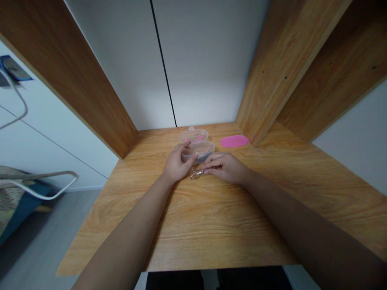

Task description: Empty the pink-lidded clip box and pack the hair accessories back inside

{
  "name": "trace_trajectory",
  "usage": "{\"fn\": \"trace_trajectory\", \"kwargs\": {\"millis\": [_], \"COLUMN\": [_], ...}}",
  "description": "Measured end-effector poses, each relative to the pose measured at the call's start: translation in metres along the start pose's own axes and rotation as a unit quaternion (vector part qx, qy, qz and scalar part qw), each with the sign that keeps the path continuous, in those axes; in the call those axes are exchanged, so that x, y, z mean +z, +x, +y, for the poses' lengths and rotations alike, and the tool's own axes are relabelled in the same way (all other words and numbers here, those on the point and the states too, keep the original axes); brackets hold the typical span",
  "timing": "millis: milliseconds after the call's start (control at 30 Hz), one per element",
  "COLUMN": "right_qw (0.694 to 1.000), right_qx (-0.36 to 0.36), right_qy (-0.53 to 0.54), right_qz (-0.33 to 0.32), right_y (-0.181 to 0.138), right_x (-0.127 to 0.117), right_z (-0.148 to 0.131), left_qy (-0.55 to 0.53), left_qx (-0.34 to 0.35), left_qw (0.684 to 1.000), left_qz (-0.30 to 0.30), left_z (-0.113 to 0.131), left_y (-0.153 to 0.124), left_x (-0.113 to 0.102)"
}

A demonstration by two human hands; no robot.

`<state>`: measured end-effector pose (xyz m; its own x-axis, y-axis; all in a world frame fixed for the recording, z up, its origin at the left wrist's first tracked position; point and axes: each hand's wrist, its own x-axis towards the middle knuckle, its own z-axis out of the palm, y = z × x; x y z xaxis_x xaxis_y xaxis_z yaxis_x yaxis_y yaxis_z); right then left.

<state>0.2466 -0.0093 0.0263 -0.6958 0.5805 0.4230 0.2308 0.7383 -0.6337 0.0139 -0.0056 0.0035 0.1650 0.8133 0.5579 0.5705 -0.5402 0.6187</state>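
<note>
Shows a clear plastic case (197, 148) open against the left fingers (184, 146), with lid (193, 135) folded back beyond; shows a shiny gold-toned tool (197, 173) jutting from the right fingertips (209, 171).

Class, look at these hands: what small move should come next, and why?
Probably lift the shiny metal piece over the clear case: the right hand holds it just in front, the case stands open, and the left hand seems to steady it.

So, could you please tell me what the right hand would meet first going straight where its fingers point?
Probably the left hand, near its base, with the shiny metal piece held by the right hand leading; depth is hard to judge.
</note>
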Motion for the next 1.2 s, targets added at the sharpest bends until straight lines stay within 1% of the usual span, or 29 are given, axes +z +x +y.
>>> {"fn": "trace_trajectory", "kwargs": {"millis": [100, 200, 300, 367, 433, 567, 733, 1000, 1200], "right_qw": [0.996, 0.986, 0.976, 0.969, 0.963, 0.952, 0.944, 0.942, 0.944], "right_qx": [-0.003, 0.01, 0.029, 0.03, 0.028, 0.046, 0.029, 0.034, 0.053], "right_qy": [0.005, 0.013, 0.01, -0.007, -0.035, -0.098, -0.138, -0.147, -0.134], "right_qz": [0.086, 0.164, 0.215, 0.244, 0.266, 0.288, 0.298, 0.298, 0.297], "right_y": [0.001, 0.003, 0.004, 0.004, 0.004, 0.003, 0.003, 0.001, 0.002], "right_x": [-0.001, -0.002, -0.003, -0.003, -0.003, -0.002, -0.002, -0.001, 0.0], "right_z": [-0.003, -0.002, 0.0, 0.001, 0.002, 0.003, 0.008, 0.015, 0.012], "left_qy": [-0.01, -0.032, -0.04, -0.043, -0.037, -0.03, -0.016, -0.025, -0.012], "left_qx": [-0.004, -0.007, 0.007, 0.013, 0.016, 0.042, 0.034, 0.043, 0.036], "left_qw": [1.0, 0.999, 0.999, 0.999, 0.999, 0.997, 0.998, 0.998, 0.999], "left_qz": [-0.003, -0.011, -0.017, -0.02, -0.034, -0.051, -0.046, -0.03, -0.029], "left_z": [-0.001, -0.002, -0.002, -0.001, 0.002, 0.006, 0.01, 0.01, 0.013], "left_y": [0.0, 0.001, 0.001, 0.001, 0.0, -0.002, -0.004, -0.007, -0.009], "left_x": [-0.001, -0.001, -0.002, -0.002, -0.002, -0.002, -0.001, 0.003, 0.002]}}
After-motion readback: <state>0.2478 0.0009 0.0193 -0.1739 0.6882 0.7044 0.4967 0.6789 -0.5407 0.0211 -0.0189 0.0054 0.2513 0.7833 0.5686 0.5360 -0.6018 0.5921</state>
